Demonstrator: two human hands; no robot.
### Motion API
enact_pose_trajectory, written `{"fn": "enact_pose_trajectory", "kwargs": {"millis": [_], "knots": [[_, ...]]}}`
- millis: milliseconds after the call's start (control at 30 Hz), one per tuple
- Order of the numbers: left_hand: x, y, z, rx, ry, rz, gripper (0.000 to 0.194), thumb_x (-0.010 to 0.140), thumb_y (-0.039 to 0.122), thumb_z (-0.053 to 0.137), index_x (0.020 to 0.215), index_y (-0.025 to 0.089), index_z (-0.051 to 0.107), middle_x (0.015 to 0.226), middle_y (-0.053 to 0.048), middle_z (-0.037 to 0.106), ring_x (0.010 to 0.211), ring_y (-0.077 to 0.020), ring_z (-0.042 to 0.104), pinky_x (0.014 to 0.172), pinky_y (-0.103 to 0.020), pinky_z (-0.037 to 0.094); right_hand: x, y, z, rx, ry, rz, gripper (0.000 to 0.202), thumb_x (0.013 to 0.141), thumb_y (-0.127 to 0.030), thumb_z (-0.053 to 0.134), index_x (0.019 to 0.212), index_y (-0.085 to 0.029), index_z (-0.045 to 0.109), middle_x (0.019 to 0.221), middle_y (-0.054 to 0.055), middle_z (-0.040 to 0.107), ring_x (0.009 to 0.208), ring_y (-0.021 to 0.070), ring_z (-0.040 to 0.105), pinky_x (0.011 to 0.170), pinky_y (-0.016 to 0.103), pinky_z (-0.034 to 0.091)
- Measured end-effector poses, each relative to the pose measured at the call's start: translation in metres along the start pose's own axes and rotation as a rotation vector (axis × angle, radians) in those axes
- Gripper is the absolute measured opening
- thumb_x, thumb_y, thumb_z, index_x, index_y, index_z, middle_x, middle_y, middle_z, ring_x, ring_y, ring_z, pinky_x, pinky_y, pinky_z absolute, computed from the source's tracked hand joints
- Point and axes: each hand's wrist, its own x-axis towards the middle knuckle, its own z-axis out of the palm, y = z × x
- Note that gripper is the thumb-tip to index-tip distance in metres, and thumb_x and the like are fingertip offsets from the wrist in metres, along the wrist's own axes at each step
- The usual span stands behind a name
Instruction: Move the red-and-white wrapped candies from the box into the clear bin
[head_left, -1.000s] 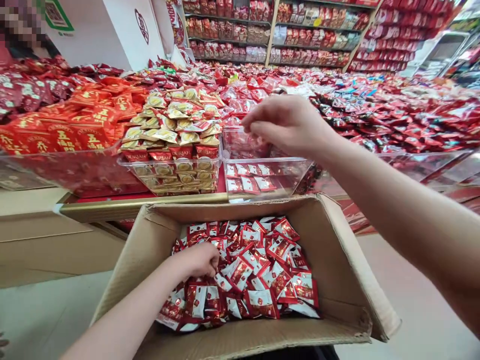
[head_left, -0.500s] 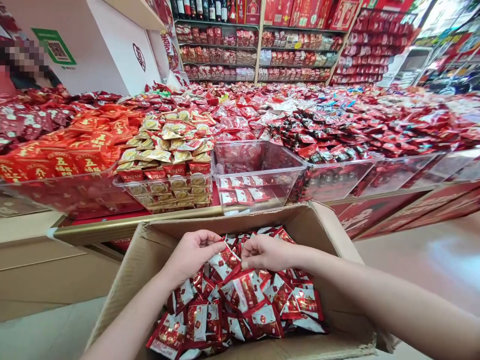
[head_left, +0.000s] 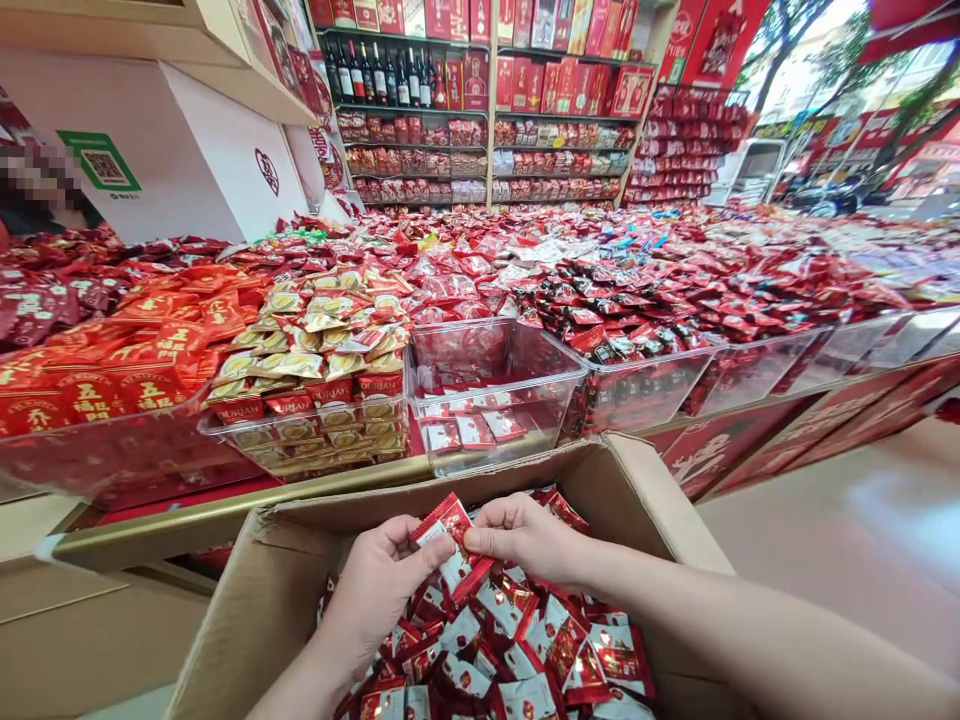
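Above the cardboard box (head_left: 300, 540), a red and white candy packet (head_left: 454, 558) is pinched between both of my hands. My left hand (head_left: 382, 580) grips its left side, thumb on the front. On its right edge, my right hand (head_left: 521, 540) holds it between thumb and curled fingers. Many loose packets of the same kind (head_left: 517, 610) fill the box below. Just beyond the box stands a clear plastic bin (head_left: 495, 400), with several such packets (head_left: 474, 430) laid in rows in its bottom.
Left of that bin, a clear bin holds stacked durian packets (head_left: 322, 400); orange-red packets (head_left: 127, 370) lie farther left. Dark red packets (head_left: 622, 310) heap up on the right. A gold counter edge (head_left: 225, 515) runs behind the box. Shelves (head_left: 491, 120) stand at the back.
My hands have lifted the packet slightly off the pile, and both now grip it. The camera view has tilted up, showing more of the shelves.
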Motion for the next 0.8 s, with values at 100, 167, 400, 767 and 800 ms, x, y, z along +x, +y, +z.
{"fn": "enact_pose_trajectory", "kwargs": {"millis": [100,167,400,767,800], "knots": [[0.000,0.000,0.000,-0.089,-0.022,-0.006,0.023,0.059,0.034,0.067,0.070,0.014,0.062,0.054,0.003,0.060,0.048,-0.0095,0.049,0.049,-0.021,0.041,0.000,0.000,-0.001,-0.001,0.001,-0.026,0.039,0.063,-0.051,0.057,0.065,-0.012,0.055,0.054,-0.003,0.044,0.048,0.0054,0.033,0.045,0.019,0.025],[0.000,0.000,0.001,-0.163,-0.057,0.013,0.024,0.066,0.036,0.062,0.077,0.014,0.064,0.062,0.000,0.063,0.057,-0.0125,0.053,0.057,-0.024,0.044,0.000,-0.001,-0.001,-0.044,0.027,-0.055,0.039,0.065,-0.051,0.055,0.068,-0.012,0.056,0.056,-0.002,0.045,0.049,0.0057,0.034,0.046,0.019,0.026],[0.000,0.000,-0.002,-0.224,-0.037,-0.010,0.026,0.069,0.036,0.059,0.079,0.012,0.066,0.062,-0.002,0.065,0.056,-0.0119,0.054,0.056,-0.023,0.045,-0.006,-0.007,0.001,-0.268,0.064,-0.102,0.037,0.075,-0.048,0.046,0.072,-0.013,0.056,0.058,-0.001,0.047,0.050,0.0067,0.036,0.047,0.020,0.031],[-0.001,0.005,-0.007,-0.327,-0.136,-0.023,0.030,0.076,0.040,0.048,0.067,0.015,0.062,0.057,0.000,0.061,0.054,-0.0114,0.053,0.053,-0.022,0.042,-0.039,-0.042,0.006,-1.536,0.084,-0.952,0.019,0.081,-0.016,0.037,0.077,-0.017,0.056,0.075,0.004,0.057,0.062,0.0130,0.042,0.055,0.028,0.033],[-0.003,0.007,-0.008,-0.345,-0.126,-0.011,0.031,0.077,0.041,0.047,0.072,0.016,0.063,0.060,-0.001,0.062,0.057,-0.0124,0.054,0.055,-0.023,0.043,-0.042,-0.056,0.003,-1.518,0.139,-0.986,0.019,0.082,-0.017,0.037,0.077,-0.017,0.056,0.073,0.003,0.057,0.061,0.0124,0.042,0.055,0.027,0.033]]}}
